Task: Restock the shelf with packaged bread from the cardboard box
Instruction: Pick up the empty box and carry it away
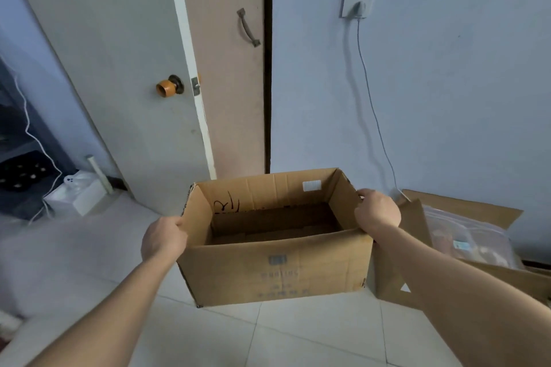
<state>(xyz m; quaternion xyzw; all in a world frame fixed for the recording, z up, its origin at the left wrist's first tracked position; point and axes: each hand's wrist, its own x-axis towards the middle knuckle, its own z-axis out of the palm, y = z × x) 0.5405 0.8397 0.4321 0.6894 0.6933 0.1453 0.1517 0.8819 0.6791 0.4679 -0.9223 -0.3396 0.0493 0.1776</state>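
Head view, itemised.

1. Brown corrugated cardboard box (277, 271): rectangular, matte, creased, with scuffed corners. The mouth faces up, tipped slightly toward the camera, and the long axis runs left to right across the view. Its near long wall carries faded grey print. The far wall's inner face carries a black scribble and a small white label. Flat cardboard flaps show at the bottom inside. It sits low and centre over the floor, in front of the door; whether its base touches the tiles cannot be told.
2. Left grip (162, 243): bare, fingers curled over the rim of the left short wall, holding it.
3. Right grip (377, 211): bare, fingers curled over the rim of the right short wall, holding it.
4. Glossy white tiled floor (298, 337), with thin grout lines.
5. Pale grey painted door (119, 53) with a round orange knob (167, 88).
6. White wall socket (356, 1) with a plug in it; a thin grey cable (372, 104) hangs down.
7. Second brown cardboard carton (477, 207), just right of the box, flaps open, holding clear crinkled plastic bags (468, 232).
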